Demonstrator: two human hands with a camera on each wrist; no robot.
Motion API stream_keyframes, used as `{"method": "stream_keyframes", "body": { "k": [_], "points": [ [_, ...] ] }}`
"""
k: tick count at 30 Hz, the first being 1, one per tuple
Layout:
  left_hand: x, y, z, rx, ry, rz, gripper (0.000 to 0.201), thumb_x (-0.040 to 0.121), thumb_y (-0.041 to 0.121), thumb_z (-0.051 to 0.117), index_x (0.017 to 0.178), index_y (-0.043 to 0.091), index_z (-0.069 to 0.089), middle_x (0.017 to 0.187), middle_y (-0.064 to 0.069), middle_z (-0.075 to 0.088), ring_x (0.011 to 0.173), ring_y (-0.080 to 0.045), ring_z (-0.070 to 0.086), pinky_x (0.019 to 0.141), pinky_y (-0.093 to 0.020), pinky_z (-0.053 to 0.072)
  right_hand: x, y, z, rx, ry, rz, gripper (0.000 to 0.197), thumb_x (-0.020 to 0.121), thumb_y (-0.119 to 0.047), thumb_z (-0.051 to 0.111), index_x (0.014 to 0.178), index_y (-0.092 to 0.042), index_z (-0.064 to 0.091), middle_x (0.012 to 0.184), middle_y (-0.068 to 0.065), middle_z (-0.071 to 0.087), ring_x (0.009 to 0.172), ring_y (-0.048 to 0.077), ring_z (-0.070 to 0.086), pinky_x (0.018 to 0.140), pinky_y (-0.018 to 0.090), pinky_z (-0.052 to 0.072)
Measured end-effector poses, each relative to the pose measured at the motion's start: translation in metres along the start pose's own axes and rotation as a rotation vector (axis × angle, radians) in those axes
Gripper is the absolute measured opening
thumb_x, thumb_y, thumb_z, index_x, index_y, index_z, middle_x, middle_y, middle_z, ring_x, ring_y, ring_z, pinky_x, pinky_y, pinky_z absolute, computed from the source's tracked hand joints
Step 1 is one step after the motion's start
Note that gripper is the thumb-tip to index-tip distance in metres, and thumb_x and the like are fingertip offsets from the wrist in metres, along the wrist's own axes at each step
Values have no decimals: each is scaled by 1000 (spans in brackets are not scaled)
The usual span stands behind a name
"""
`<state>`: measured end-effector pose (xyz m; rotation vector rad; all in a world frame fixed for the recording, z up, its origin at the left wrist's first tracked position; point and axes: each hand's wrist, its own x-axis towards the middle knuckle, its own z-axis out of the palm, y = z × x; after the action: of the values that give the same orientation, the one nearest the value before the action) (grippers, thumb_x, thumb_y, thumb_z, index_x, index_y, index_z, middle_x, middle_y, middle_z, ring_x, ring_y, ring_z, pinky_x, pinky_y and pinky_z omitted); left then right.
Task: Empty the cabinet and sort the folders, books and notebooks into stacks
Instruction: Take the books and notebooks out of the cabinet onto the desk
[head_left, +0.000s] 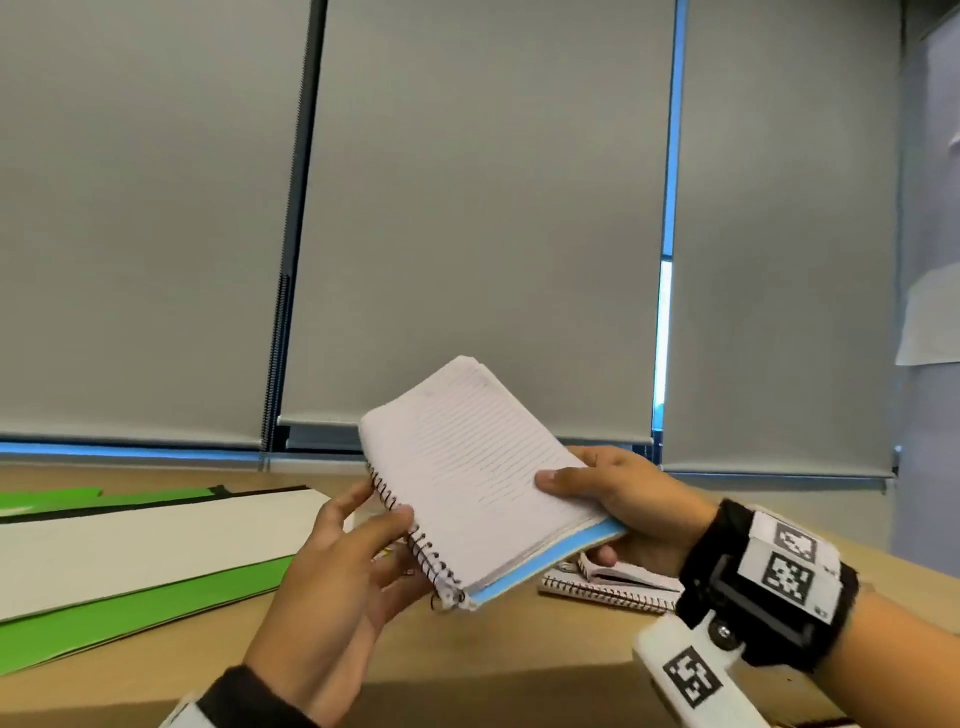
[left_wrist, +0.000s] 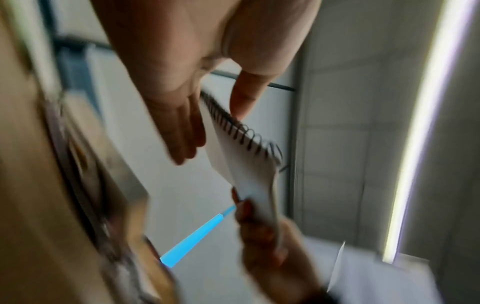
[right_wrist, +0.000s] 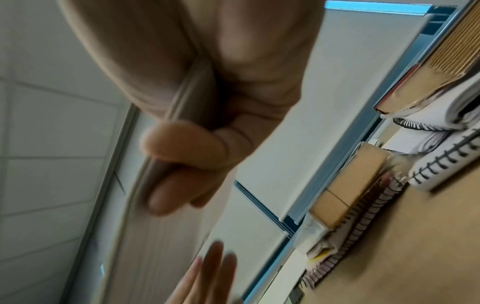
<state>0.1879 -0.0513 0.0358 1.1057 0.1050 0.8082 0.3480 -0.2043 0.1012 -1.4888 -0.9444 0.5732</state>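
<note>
A spiral notebook (head_left: 478, 467) with a lined white page up and a blue back cover is held tilted above the wooden table (head_left: 519, 654). My right hand (head_left: 576, 514) grips its open edge, thumb on the page and fingers beneath. My left hand (head_left: 397, 543) pinches the wire-bound edge, thumb on the coil and fingers nearly straight underneath. The blurred left wrist view shows the notebook (left_wrist: 246, 170), my left hand (left_wrist: 210, 135) at the coil and the right hand (left_wrist: 259, 226) lower down. The right wrist view shows my right hand (right_wrist: 171, 170) clamped on the notebook (right_wrist: 155, 246).
Green folders (head_left: 130, 592) and a white one (head_left: 156, 540) lie on the table at the left. Spiral notebooks (head_left: 608, 587) are stacked under my right hand. The right wrist view shows more notebooks (right_wrist: 363, 226) and a book (right_wrist: 428, 72) on the table. Grey blinds (head_left: 467, 208) hang behind.
</note>
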Motion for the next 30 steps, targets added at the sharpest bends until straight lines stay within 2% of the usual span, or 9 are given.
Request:
{"method": "stream_keyframes", "body": {
  "k": [4, 8, 10, 14, 17, 21, 25, 28, 30],
  "points": [
    [0, -10, -27, 910, 42, 219, 33, 91, 34, 62, 109, 55, 44, 118, 17, 62, 114, -6, 56, 96, -30, 40, 52, -2, -5, 144, 259, 31, 22, 98, -8, 49, 117, 4, 51, 89, 20, 67, 48, 20, 65, 31, 18, 39],
    [-3, -26, -48, 1525, -135, 38, 26, 88, 64, 43, 113, 57, 38, 141, 26, 40, 134, 0, 34, 119, -40, 15, 103, 14, -6, 247, 381, 107, 14, 99, -1, 42, 112, 3, 45, 85, 24, 62, 47, 23, 67, 34, 19, 46],
    [-1, -30, -57, 1694, -190, 52, 41, 89, 69, 32, 127, 56, 40, 148, 26, 32, 138, 0, 27, 118, -40, 11, 118, 26, -7, 312, 411, 122, 12, 97, 5, 45, 108, 7, 46, 92, 26, 58, 68, 35, 68, 40, 30, 55],
    [-14, -27, -83, 1767, -145, 183, 51, 94, 65, 23, 140, 46, 36, 150, 23, 33, 139, 0, 25, 113, -32, 15, 115, 39, 8, 319, 381, 159, 18, 93, 6, 52, 111, 7, 49, 122, 31, 47, 95, 44, 63, 67, 42, 61],
    [-29, -26, -104, 1770, -93, 336, 60, 89, 63, 13, 136, 41, 44, 142, 20, 44, 133, -2, 34, 106, -29, 17, 78, 37, 35, 18, 264, 64, 32, 94, -5, 55, 125, 4, 51, 117, 28, 60, 83, 34, 68, 61, 36, 62],
    [-51, -41, -139, 1769, -23, 469, 47, 88, 48, 37, 125, 29, 59, 126, 5, 60, 119, -21, 53, 103, -37, 23, -9, 48, 92, -393, -180, -63, 26, 85, -23, 62, 107, -11, 67, 97, 19, 72, 71, 26, 70, 57, 32, 60],
    [-66, -69, -162, 1736, 67, 632, 62, 80, 34, 55, 140, 24, 45, 148, -7, 41, 140, -30, 31, 117, -52, 14, -54, 95, 136, -952, -676, 24, 23, 84, -45, 61, 101, -32, 69, 84, -1, 73, 72, 10, 69, 67, 24, 56],
    [-88, -107, -179, 1592, 110, 671, 67, 79, 26, 57, 144, 23, 42, 159, -12, 22, 147, -30, 15, 117, -55, 15, -27, 168, 144, -1208, -739, 120, 27, 90, -50, 56, 111, -35, 63, 78, -10, 70, 72, 1, 64, 69, 20, 50],
    [-101, -140, -197, 1573, 46, 574, 65, 79, 25, 52, 143, 23, 43, 157, -13, 25, 146, -31, 19, 116, -53, 20, 11, 226, 133, -1328, -661, 172, 30, 92, -45, 56, 118, -29, 61, 91, -14, 69, 83, 3, 64, 77, 20, 48]
  ]
}}
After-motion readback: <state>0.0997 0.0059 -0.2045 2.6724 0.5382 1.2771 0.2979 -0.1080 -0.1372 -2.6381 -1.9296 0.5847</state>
